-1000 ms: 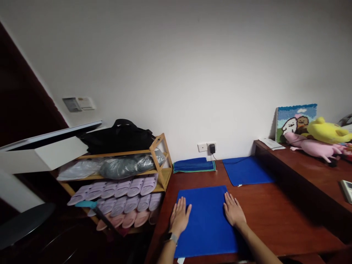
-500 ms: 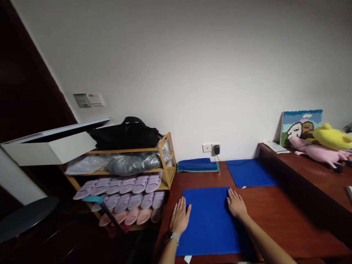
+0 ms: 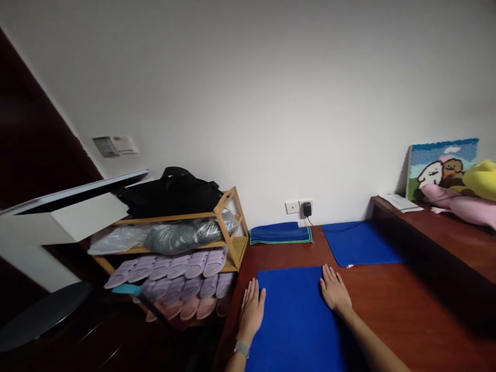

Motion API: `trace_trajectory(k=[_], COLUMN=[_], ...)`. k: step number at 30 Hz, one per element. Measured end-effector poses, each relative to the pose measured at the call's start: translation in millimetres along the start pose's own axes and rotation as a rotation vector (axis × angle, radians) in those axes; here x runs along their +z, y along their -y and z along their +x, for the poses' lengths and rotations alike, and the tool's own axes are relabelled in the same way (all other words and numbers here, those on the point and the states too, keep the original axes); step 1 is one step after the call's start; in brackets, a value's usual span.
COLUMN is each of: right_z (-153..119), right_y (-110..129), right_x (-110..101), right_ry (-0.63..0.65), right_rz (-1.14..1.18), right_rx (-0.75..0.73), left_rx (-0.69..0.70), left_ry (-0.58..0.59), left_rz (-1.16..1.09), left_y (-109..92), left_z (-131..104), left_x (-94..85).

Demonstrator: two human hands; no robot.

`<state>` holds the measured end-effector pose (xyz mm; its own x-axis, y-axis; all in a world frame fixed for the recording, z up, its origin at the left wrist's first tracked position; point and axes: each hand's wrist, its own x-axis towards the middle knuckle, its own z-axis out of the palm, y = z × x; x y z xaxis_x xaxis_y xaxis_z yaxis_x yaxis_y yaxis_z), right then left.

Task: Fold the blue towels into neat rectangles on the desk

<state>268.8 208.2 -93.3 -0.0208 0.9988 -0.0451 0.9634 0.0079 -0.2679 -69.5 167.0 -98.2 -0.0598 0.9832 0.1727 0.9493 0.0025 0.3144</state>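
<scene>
A blue cloth (image 3: 292, 320) lies spread flat on the reddish-brown wooden table (image 3: 391, 305). At its left edge my left hand (image 3: 251, 311) rests with fingers stretched forward and the thumb apart; a watch is on that wrist. My right hand (image 3: 335, 290) lies flat across the cloth's far right corner, fingers extended. Neither hand grips anything. Beyond the right hand, a second blue cloth (image 3: 362, 243) lies flat near the wall. Behind the front cloth sits a folded blue cloth with green edging (image 3: 279, 233).
Left of the table stands a wooden shoe rack (image 3: 232, 232) with several purple and pink slippers and a black bag (image 3: 172, 194) on top. A plug adapter (image 3: 307, 208) with a cable is in the wall. Plush toys (image 3: 465, 204) lie on the raised ledge at right.
The view has shifted and tilted slightly, so the front cloth's near edge and its white tag are out of frame. Both hands stay flat at the cloth's two sides.
</scene>
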Motion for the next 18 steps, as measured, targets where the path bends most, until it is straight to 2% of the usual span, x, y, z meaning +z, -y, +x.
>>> trace_trajectory(k=[1,3,5,7,9,10,11,13,15,18], right_z=[0,1,1,1,1,1,1,2,3,3], right_y=[0,1,-1,-4,-7,-9,-10,-10,-8,-4], right_x=[-1,-2,-2,0,4,6,7,9,7,3], right_ry=[-0.002,-0.007,-0.013,-0.017,-0.021,-0.024,-0.029,-0.034,-0.028,-0.012], right_rz=[0.008,0.022,0.020,0.000,-0.021,-0.026,-0.027,-0.020,-0.009,0.015], right_rx=[0.001,0.001,-0.003,-0.029,-0.071,-0.086,-0.091,-0.072,-0.034,-0.003], left_rx=[0.018,0.147,0.346,0.474,0.528,0.524,0.507,0.463,0.428,0.339], left_ry=[-0.029,-0.032,0.051,0.142,0.198,0.216,0.230,0.240,0.230,0.204], left_rz=[-0.006,-0.028,-0.053,-0.067,-0.087,-0.095,-0.100,-0.098,-0.069,0.009], left_y=[-13,-52,-103,-154,-193,-205,-211,-208,-186,-136], left_z=[3,9,14,18,23,26,28,33,37,46], left_x=[1.1,6.4,16.6,30.4,44.8,51.2,56.4,62.0,59.9,43.6])
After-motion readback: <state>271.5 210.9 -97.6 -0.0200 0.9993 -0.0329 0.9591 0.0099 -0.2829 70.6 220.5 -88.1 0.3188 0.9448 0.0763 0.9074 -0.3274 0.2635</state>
